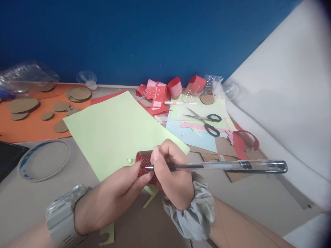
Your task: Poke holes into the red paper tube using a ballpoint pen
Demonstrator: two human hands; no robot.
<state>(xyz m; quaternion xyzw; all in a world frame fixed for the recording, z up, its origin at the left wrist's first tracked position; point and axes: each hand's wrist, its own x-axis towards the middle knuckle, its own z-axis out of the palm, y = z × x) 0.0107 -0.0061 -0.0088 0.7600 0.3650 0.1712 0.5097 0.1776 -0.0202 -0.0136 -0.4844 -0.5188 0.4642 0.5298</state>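
Note:
My left hand (116, 194) is closed around a small red paper roll (143, 159) covered in black marks. In my right hand (173, 172) is a clear-barrelled pen (219, 166), gripped near its point. The pen's tip touches or nearly touches the side of the roll, close to my left thumb; which of the two I cannot tell. Part of the roll is hidden behind my fingers. Beneath and beyond both hands lies a light green paper sheet (113, 131), with thin green offcuts (150, 198) near my wrists.
Scissors (204, 119) lie partly spread on papers at the right. Red paper loops (175, 86) and a white marker (180, 103) sit at the back. Cardboard discs (23, 105) rest on orange paper at left, beside a tape ring (66, 160). A blue wall closes off the back.

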